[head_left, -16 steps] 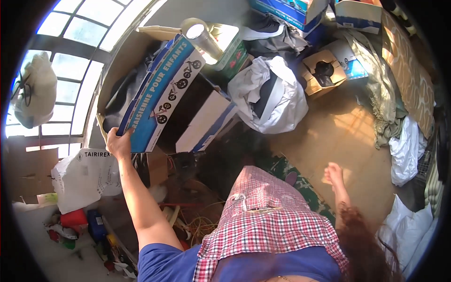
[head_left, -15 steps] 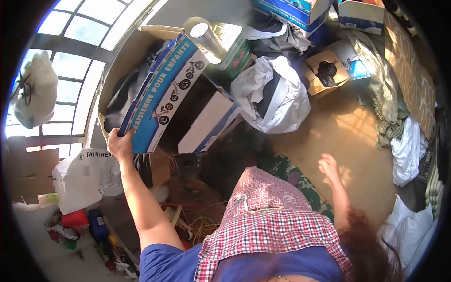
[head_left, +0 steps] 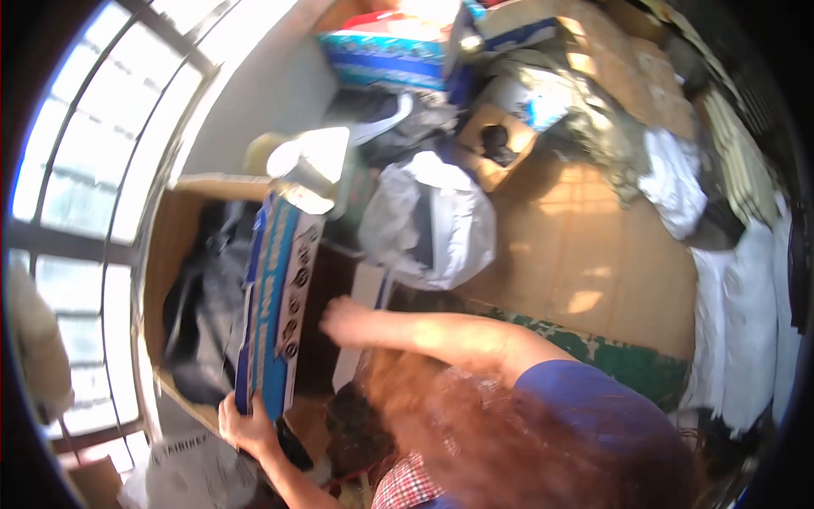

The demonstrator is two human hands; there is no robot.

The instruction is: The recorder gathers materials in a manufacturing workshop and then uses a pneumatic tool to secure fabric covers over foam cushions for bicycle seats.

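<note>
A large cardboard box (head_left: 270, 318) with a blue and white printed side stands at the left. Black material (head_left: 208, 327), smooth like leather or plastic, lies inside it. My left hand (head_left: 248, 424) grips the box's near corner, thumb against the printed side. To the right of that side is a dark box interior (head_left: 326, 293) with a white and blue flap (head_left: 360, 327). My right hand (head_left: 346, 322) is over this flap at the edge of the dark space. Its fingers look curled but are blurred, and anything in them is hidden.
A white plastic bag (head_left: 432, 225) with dark contents stands beyond my right arm. Behind are a small open carton (head_left: 496, 148) and a blue box (head_left: 386, 59). Flat cardboard (head_left: 593, 246) covers the floor at right, beside white sacks (head_left: 729, 331). A barred window (head_left: 85, 254) is at left.
My right hand has moved left across to the dark box interior. My left hand keeps its hold on the box corner. My view has shifted, and my hair now covers part of the lower middle.
</note>
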